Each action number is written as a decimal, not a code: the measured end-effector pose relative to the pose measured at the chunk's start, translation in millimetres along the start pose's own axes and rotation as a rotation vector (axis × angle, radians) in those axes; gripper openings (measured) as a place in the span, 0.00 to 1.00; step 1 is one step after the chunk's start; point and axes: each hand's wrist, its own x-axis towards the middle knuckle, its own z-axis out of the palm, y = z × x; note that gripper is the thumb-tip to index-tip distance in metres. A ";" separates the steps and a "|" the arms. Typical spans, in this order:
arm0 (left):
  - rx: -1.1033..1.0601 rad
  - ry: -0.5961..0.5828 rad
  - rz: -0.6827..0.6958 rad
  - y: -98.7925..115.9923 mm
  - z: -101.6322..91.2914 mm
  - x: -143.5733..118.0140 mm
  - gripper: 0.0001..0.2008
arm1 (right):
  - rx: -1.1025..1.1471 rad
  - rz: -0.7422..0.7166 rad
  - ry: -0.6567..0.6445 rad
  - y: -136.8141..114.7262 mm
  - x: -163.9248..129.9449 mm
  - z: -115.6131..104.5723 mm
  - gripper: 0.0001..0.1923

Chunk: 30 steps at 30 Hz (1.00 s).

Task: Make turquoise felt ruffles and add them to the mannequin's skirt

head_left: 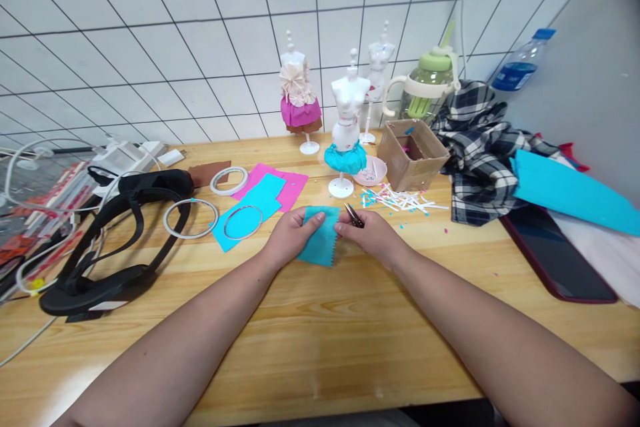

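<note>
The teal piece [319, 248] is matt, probably cloth; the table [320, 340], smooth glossy wood; the box [419, 170], cardboard.

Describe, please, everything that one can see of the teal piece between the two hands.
The teal piece is small, roughly rectangular and looks like thin cloth. Its lower right edge is cut in zigzag teeth. It is spread out, slightly tilted, over the wooden table; whether it touches the wood is unclear. The left hand grips it, thumb on top; the right hand has fingertips at its right edge.
</note>
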 end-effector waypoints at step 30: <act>-0.075 -0.002 -0.023 -3.5 -5.3 4.7 0.23 | -0.591 -0.107 -0.044 -1.9 -3.9 -7.0 0.29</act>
